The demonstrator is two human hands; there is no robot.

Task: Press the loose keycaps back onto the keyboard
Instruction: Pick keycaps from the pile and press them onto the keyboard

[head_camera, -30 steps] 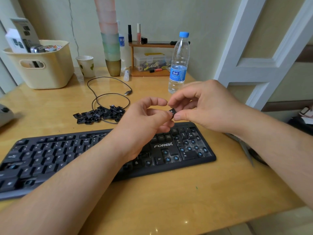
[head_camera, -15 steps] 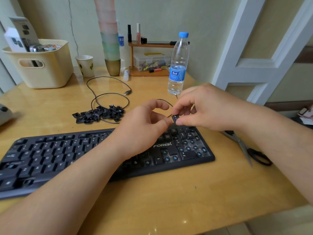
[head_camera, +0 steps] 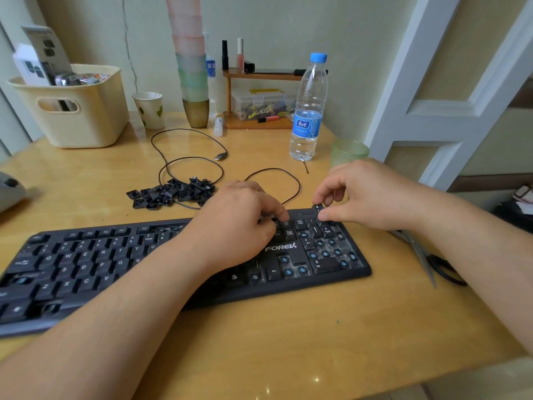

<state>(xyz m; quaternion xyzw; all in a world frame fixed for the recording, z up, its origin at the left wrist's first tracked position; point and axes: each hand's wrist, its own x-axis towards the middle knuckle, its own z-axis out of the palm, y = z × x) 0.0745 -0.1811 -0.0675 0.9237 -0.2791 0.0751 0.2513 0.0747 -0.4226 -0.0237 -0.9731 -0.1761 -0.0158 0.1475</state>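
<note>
The right hand (head_camera: pixel 372 194) pinches a small black plastic keycap (head_camera: pixel 318 208), tilted, over the numeric pad's far edge on the black plastic keyboard (head_camera: pixel 95 255), bare blue switch stems lying toward 6 o'clock of this grip, while the left hand (head_camera: pixel 239 223), fingers curled, presses keys at its 9 o'clock.

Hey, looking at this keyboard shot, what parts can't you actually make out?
- Head view: the left hand and forearm cover the keyboard middle.
- The keycap pinched by the right hand: its legend is too small.
- Keyboard's left end: cut off by the frame edge.
- Scissors: partly under the right forearm.
</note>
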